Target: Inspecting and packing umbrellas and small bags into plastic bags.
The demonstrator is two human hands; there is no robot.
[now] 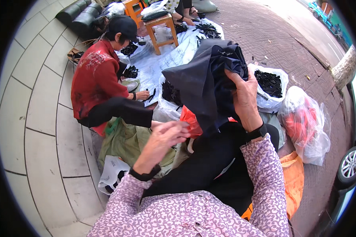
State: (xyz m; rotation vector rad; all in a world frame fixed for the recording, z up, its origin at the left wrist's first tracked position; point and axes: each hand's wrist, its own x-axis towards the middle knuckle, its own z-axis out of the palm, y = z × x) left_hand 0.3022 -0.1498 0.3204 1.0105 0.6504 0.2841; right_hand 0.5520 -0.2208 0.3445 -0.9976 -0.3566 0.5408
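Above the person's black trousers [201, 164], a dark navy cloth [203, 83] hung from the right hand [245, 100], which grasped its bunched right side, thumb uppermost. The cloth's long axis ran roughly up and down the view, from gathered folds at the top to a drooping lower end, while one broad flap pointed left in a corner. The left hand [166, 136] was loosely unclenched near a red plastic bag [192, 121]; whether its fingertips touched that bag could not be told. Black strips [269, 82] filled a white bag [269, 104] right of the cloth.
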